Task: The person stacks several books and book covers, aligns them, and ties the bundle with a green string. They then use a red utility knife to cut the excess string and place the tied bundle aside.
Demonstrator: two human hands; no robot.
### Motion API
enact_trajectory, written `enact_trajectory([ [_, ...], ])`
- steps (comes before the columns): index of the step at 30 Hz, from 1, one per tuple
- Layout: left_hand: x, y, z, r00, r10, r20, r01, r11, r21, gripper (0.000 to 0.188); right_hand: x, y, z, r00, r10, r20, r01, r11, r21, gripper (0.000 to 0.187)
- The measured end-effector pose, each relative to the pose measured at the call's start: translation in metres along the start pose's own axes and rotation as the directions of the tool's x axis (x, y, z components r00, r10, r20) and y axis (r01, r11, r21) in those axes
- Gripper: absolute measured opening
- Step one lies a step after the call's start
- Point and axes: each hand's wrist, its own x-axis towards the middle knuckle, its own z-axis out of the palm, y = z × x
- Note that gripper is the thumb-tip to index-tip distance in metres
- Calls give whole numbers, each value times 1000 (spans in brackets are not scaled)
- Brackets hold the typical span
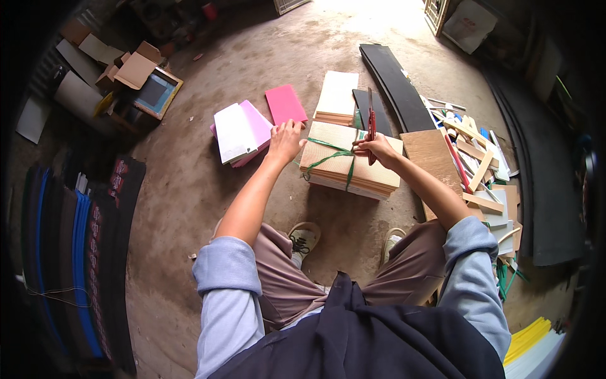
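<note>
A bundle of tan textured sheets, tied crosswise with green strapping, sits on the floor before me. Over its right part, my right hand grips a slim red-handled cutter, held upright with a thin dark blade pointing away. My left hand is at the bundle's left edge, close to a bright pink sheet stack; its fingers are spread and hold nothing I can see. White sheets and lilac sheets lie stacked to its left. Behind the bundle lies another pale stack.
Long black sheets stretch away at the right. Beside them are a brown board and a heap of offcuts. Black and blue sheets stand at the left. Cardboard boxes are at the far left. My shoes flank the bundle's near side.
</note>
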Motion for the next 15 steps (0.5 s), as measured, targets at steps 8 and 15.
enact_trajectory([
  [8, 14, 17, 0, 979, -151, -136, 81, 905, -418, 20, -9, -2, 2, 995, 92, 46, -93, 996, 5, 12],
  [15, -2, 75, 60, 989, 51, 140, 63, 705, -707, 20, -12, 19, -12, 984, 177, -7, -175, 975, 137, 10],
])
